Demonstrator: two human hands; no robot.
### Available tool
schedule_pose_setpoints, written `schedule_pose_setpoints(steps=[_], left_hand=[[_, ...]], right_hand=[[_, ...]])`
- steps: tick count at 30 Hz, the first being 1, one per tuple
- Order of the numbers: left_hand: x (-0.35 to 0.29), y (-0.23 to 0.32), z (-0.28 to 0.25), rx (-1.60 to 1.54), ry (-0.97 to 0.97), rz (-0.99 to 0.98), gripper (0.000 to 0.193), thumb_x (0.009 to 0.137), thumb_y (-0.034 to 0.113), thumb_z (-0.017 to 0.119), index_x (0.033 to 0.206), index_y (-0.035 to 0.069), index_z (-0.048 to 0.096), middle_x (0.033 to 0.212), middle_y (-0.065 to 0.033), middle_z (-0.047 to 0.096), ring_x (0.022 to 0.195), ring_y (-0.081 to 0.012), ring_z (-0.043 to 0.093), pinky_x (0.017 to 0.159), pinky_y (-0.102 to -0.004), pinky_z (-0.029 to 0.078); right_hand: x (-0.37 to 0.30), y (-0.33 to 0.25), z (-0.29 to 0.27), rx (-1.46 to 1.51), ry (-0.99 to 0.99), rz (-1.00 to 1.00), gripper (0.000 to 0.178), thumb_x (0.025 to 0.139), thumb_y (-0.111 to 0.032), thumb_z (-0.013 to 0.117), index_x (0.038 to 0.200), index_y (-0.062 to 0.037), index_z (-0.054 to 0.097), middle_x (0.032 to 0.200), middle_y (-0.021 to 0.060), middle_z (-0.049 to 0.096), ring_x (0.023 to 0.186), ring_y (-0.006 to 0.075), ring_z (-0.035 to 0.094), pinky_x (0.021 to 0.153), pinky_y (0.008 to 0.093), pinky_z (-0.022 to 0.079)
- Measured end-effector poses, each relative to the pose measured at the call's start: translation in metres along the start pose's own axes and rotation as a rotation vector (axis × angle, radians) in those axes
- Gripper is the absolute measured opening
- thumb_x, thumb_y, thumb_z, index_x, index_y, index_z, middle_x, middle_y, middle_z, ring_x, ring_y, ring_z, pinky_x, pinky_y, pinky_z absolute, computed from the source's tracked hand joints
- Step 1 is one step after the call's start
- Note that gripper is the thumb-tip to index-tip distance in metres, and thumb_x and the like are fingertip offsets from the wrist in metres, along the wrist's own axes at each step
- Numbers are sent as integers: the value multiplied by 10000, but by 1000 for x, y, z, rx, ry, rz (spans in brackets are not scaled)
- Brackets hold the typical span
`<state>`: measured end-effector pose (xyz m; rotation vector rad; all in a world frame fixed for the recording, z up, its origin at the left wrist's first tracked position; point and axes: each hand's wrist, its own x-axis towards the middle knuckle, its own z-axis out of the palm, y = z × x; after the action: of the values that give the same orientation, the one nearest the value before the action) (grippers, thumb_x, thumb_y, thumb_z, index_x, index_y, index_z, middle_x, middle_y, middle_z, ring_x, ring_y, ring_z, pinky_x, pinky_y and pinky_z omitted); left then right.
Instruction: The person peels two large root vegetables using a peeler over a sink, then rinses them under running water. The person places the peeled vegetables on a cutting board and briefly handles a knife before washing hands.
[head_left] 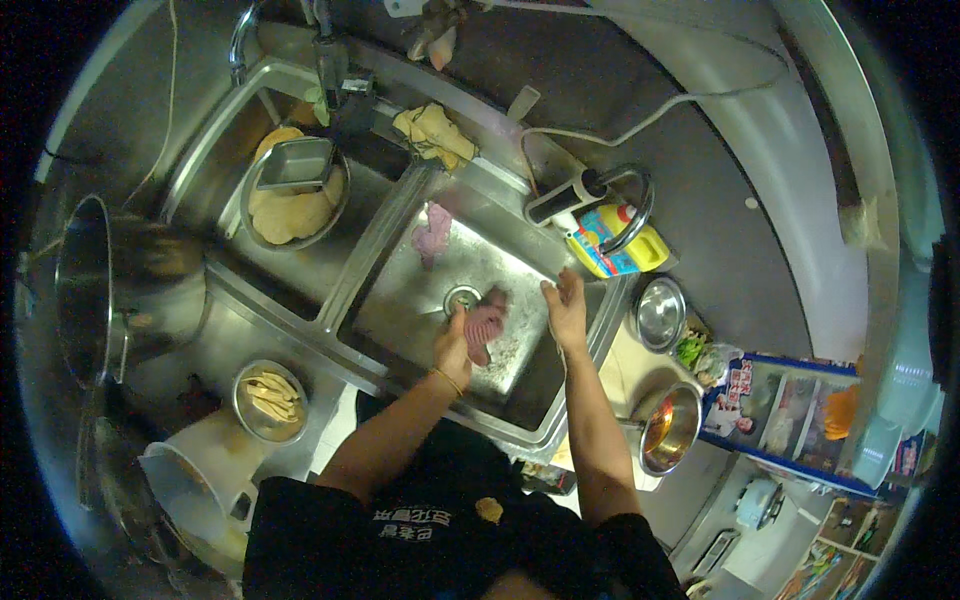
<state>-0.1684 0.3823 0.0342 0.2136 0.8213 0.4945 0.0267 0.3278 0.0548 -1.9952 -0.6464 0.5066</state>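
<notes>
My left hand is closed on a striped pinkish rag, which hangs blurred over the sink basin near its drain. A second crumpled pink rag lies in the far left part of that basin. My right hand is raised above the basin's right side with nothing in it, its fingers apart. Just beyond it stand the curved faucet and a yellow bottle with a blue label.
A bowl of pale food, with a metal tray on it, sits in the left basin. A yellow cloth lies on the sink's rear ledge. At left are a big pot and a bowl of pale strips; at right, metal bowls.
</notes>
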Motion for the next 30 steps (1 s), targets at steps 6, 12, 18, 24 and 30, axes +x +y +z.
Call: schedule_pose_setpoints(steps=[6,12,18,24,30], left_hand=[[51,25,7,-118,115,185,289,889,242,645,1119,85,569,940,-13,641,818,-140,628,719,-290,496],[51,47,37,91,103,246,220,861,151,677,1054,113,578,921,4,620,775,-98,588,635,-250,462],[60,45,107,168,-76,66,213,897,286,659,1028,130,595,836,28,619,649,-43,530,502,-198,383],[57,20,149,925,-120,789,200,842,142,637,1009,33,629,1060,-108,597,1005,-245,561,857,-348,449],[69,34,164,1141,-351,1260,109,745,87,624,840,37,605,1012,-149,566,999,-351,526,889,-451,418]], right_hand=[[85,-10,16,-335,116,-265,685,838,-299,669,1331,94,399,1325,293,451,1254,424,418,1062,418,322],[77,18,43,-537,-246,-193,648,939,-414,497,1368,62,402,1367,231,465,1321,375,365,1086,394,297],[47,8,21,1037,-273,517,770,905,-666,387,1364,-52,453,1305,107,554,1193,266,516,1027,384,389],[62,5,11,1532,-428,238,480,973,-400,462,1295,-47,500,1220,127,587,1130,274,551,988,419,436],[51,-25,15,1558,-350,352,413,965,-323,502,1271,-47,510,1250,108,578,1182,254,523,1044,419,395]])
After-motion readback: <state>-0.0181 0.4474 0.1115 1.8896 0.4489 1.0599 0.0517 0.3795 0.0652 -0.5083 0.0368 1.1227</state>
